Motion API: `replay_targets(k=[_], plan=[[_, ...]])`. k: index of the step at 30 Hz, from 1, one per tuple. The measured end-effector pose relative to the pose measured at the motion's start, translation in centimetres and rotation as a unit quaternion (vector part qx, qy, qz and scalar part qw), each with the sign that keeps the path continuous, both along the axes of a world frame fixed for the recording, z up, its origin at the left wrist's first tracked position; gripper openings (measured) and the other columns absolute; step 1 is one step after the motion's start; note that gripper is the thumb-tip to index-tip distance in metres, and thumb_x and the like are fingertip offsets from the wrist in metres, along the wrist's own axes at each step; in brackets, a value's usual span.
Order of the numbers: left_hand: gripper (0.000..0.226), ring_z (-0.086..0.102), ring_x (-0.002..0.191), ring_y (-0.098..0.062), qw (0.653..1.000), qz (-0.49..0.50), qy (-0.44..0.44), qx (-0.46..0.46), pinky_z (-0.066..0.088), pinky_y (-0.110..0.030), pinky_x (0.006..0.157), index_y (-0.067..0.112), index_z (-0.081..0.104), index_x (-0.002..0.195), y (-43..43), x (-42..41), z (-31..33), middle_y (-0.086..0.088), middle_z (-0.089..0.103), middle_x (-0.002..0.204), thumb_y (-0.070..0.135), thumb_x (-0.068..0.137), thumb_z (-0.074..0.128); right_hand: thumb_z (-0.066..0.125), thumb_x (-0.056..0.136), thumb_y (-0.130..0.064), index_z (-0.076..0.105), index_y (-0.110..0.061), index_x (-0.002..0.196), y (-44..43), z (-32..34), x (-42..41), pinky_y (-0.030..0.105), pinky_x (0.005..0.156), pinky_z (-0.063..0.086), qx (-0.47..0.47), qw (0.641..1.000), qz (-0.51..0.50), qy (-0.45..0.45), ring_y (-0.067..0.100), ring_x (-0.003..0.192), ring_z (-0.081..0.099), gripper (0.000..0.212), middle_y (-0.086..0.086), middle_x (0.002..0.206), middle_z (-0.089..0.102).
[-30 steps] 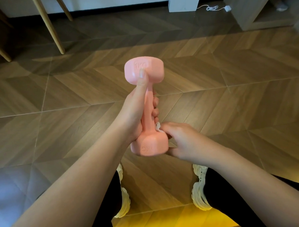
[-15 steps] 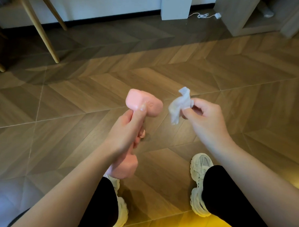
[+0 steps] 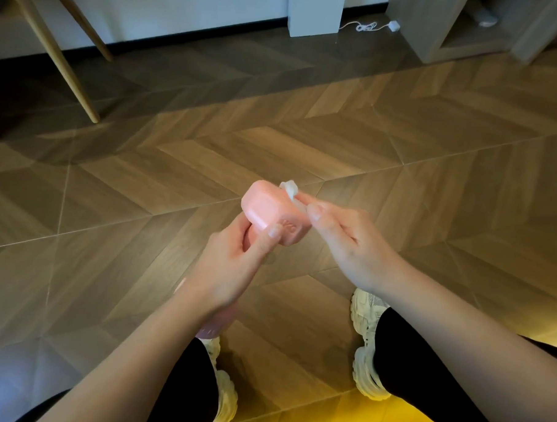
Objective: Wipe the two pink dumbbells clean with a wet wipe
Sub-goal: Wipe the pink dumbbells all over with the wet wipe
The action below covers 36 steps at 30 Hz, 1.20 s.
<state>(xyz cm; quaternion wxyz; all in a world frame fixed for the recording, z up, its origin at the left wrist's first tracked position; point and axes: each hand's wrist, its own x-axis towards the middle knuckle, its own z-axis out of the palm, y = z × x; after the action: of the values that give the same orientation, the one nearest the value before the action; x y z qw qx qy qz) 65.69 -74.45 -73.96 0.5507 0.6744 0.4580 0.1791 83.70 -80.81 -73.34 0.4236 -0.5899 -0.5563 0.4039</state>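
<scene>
A pink dumbbell [image 3: 271, 211] is held in mid-air above the floor, tilted away from me. My left hand [image 3: 231, 264] grips its handle, thumb resting on the upper head. The lower head [image 3: 218, 325] shows partly below my left wrist. My right hand [image 3: 345, 239] pinches a crumpled white wet wipe [image 3: 290, 189] and presses it against the far right side of the upper head. A second dumbbell is not in view.
Wooden herringbone floor [image 3: 395, 148] all around. My two legs and white shoes [image 3: 369, 344] are below. Wooden furniture legs [image 3: 60, 61] stand at the far left, a white box [image 3: 314, 10] and cable by the wall, a grey cabinet [image 3: 428, 16] at far right.
The right hand has brought the wipe from free air onto the dumbbell's upper head. The dumbbell has tilted further forward and sits lower than a second ago.
</scene>
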Motion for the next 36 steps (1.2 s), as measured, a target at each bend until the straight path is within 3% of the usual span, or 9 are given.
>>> replay_targets(k=[3,6,10,18,21,26,30,34,36], plan=[[0.042,0.055,0.056,0.006,0.999,-0.024,0.017,0.041,0.038,-0.017,0.052,0.063,0.052,0.081,-0.4,0.1,0.0,0.031,0.06,0.064,0.098,0.062,0.04,0.03,0.097,-0.053,0.049,-0.05,0.126,0.3,0.2,0.0,0.034,0.117,0.034,-0.005,1.0,0.01,0.005,0.001,0.138,0.043,0.035,-0.009,0.145,0.053],[0.045,0.058,0.065,0.01,0.996,-0.037,0.041,0.069,0.039,-0.009,0.054,0.066,0.048,0.086,-0.3,0.2,0.2,0.036,0.062,0.072,0.101,0.061,0.034,0.032,0.101,-0.045,0.048,-0.041,0.134,0.1,0.1,0.3,0.034,0.119,0.03,0.013,1.0,0.012,0.005,0.002,0.143,0.036,0.037,-0.007,0.149,0.049],[0.047,0.058,0.08,0.011,0.992,-0.046,0.071,0.095,0.036,-0.017,0.058,0.07,0.042,0.092,0.0,0.1,0.1,0.04,0.06,0.088,0.102,0.061,0.028,0.034,0.105,-0.025,0.053,-0.017,0.135,0.0,0.1,0.1,0.037,0.119,0.032,0.058,0.998,0.003,0.0,0.008,0.143,0.038,0.036,0.004,0.149,0.049],[0.053,0.057,0.079,0.009,0.985,-0.076,0.109,0.108,0.036,-0.024,0.059,0.063,0.042,0.094,-0.2,0.2,-0.4,0.034,0.062,0.082,0.102,0.061,0.029,0.033,0.105,-0.031,0.055,-0.016,0.137,0.2,0.4,-0.1,0.037,0.119,0.03,0.011,1.0,0.011,0.027,0.004,0.141,0.04,0.042,0.0,0.147,0.052],[0.069,0.058,0.08,0.008,0.988,-0.061,0.101,0.104,0.039,-0.024,0.062,0.055,0.047,0.107,0.2,0.0,-0.6,0.023,0.066,0.079,0.102,0.061,0.028,0.031,0.105,-0.031,0.054,-0.018,0.136,-0.3,0.3,-0.1,0.033,0.119,0.029,0.037,0.999,0.016,0.021,0.006,0.142,0.039,0.04,0.0,0.149,0.049],[0.056,0.056,0.075,0.01,0.981,-0.094,0.125,0.118,0.032,-0.017,0.056,0.057,0.041,0.095,0.4,0.1,-1.0,0.034,0.061,0.078,0.101,0.064,0.026,0.032,0.104,-0.031,0.054,-0.033,0.129,0.1,0.6,-0.2,0.036,0.118,0.032,0.005,0.999,-0.001,0.037,0.002,0.139,0.042,0.034,-0.002,0.146,0.053],[0.065,0.058,0.079,0.006,0.985,-0.071,0.115,0.104,0.039,-0.023,0.063,0.055,0.044,0.102,0.7,0.0,-1.1,0.023,0.066,0.078,0.102,0.061,0.026,0.031,0.105,-0.037,0.053,-0.024,0.137,-0.4,0.1,-0.2,0.046,0.12,0.026,0.027,1.0,0.003,0.009,0.004,0.142,0.038,0.042,-0.007,0.149,0.049],[0.053,0.055,0.072,0.011,0.979,-0.09,0.136,0.121,0.031,-0.018,0.055,0.058,0.041,0.088,0.4,0.0,-1.0,0.04,0.058,0.076,0.101,0.063,0.024,0.031,0.104,-0.032,0.054,-0.034,0.131,0.1,0.4,-0.3,0.042,0.118,0.032,0.006,1.0,-0.008,0.021,0.004,0.139,0.043,0.036,-0.006,0.145,0.054],[0.056,0.056,0.072,0.008,0.981,-0.077,0.129,0.121,0.035,-0.022,0.058,0.057,0.043,0.09,0.5,0.2,-1.0,0.034,0.061,0.074,0.101,0.062,0.025,0.031,0.105,-0.031,0.055,-0.033,0.132,0.0,0.5,-0.4,0.044,0.118,0.031,0.015,1.0,-0.009,0.016,0.004,0.139,0.042,0.036,-0.006,0.145,0.053]])
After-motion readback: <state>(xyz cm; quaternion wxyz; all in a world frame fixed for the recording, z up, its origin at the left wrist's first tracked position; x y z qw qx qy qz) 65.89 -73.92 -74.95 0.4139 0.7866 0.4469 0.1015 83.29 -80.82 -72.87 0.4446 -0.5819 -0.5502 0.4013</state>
